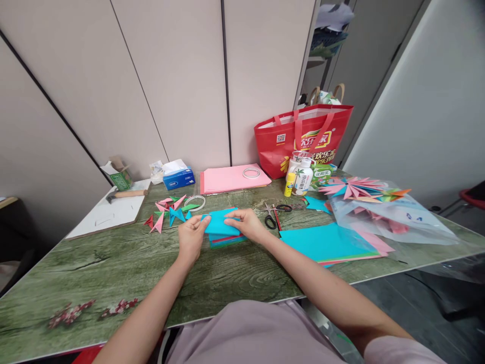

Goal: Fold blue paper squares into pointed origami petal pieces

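A piece of blue paper (222,223), seemingly folded, is held level between my two hands above the table. My left hand (191,235) pinches its left edge, thumb on top. On the other side my right hand (245,223) grips the right edge with thumb and fingers. Below it lies a small stack of coloured paper (227,241), with blue, red and green edges showing. Left of my hands are several folded paper pieces (166,215) in pink, red, green and blue. Scissors (273,215) with black handles rest just right of my right hand.
Pink sheets (227,178) with a tape roll (251,173) lie by the wall. Blue sheets (326,241), a glue stick (289,185), a white bottle (303,177) and a red bag (273,149) stand right. A hammer (127,193) lies on a white board (113,217) left, near a tissue pack (179,179).
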Available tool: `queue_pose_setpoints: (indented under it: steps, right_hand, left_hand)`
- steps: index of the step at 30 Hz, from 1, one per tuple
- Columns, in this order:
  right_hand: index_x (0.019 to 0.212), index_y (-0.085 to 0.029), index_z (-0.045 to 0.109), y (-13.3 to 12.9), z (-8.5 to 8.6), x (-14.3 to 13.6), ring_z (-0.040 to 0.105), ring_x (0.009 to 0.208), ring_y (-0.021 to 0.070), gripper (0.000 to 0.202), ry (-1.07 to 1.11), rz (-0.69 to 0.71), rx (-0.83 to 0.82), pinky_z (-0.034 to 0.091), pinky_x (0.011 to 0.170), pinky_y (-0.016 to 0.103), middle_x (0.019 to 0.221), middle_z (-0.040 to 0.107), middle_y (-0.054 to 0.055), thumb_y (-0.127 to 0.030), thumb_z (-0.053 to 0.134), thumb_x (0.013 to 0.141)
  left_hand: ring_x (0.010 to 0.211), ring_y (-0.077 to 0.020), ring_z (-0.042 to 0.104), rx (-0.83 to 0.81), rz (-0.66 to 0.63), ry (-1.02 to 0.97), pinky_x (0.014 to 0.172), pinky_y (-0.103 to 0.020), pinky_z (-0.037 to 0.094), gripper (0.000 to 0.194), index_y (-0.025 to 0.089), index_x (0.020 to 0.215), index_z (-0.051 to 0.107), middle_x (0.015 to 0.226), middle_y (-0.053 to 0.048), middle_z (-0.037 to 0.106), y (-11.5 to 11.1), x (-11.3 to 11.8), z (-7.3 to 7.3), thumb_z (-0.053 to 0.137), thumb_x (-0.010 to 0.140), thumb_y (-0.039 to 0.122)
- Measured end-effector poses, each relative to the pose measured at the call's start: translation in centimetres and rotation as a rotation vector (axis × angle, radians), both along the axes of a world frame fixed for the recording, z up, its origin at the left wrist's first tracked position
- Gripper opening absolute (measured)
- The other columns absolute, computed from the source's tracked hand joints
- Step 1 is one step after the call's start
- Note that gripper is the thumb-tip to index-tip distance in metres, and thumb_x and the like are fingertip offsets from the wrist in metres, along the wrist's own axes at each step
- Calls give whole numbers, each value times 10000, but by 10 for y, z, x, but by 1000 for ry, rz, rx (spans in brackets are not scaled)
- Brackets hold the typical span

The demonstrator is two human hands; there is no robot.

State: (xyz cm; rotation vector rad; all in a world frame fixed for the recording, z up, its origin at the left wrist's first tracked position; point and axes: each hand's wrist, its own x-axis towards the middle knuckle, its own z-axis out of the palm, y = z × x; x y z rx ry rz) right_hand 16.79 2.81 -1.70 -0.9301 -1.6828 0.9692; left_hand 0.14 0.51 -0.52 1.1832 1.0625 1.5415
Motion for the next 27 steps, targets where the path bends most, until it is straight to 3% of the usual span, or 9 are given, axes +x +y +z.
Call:
queue_pose_setpoints:
  steps: [11,17,22,27]
  right_hand:
    - [786,-142,667,-1,1,1,599,745,168,238,20,50,10,444,699,280,814,675,40,-340,609,667]
    - [692,-120,645,1,-3,-1,539,518,107,244,112,79,-172,406,506,216,582,627,0,-344,663,597]
    - [671,-120,641,1,-2,0,514,502,93,249,182,51,-144,378,476,198,572,610,-6,-360,658,603]
    - [655,-132,634,0,0,-2,525,522,101,255,309,-10,-155,399,499,210,616,628,5,-377,665,592]
  left_hand:
    - [541,-143,589,-6,-10,27,549,-247,465,237,130,709,662,576,-1,662,-2,0,3,708,565,313]
    - [532,-132,583,-1,-18,72,535,-235,470,232,121,712,659,601,-15,671,-3,1,3,706,574,301]
    - [606,-148,607,-22,-21,45,556,-253,497,338,121,838,632,728,-41,672,-6,4,9,701,579,326]
    - [595,-160,617,-105,-173,54,570,-309,530,354,138,852,606,710,-24,662,-9,6,10,715,565,316]
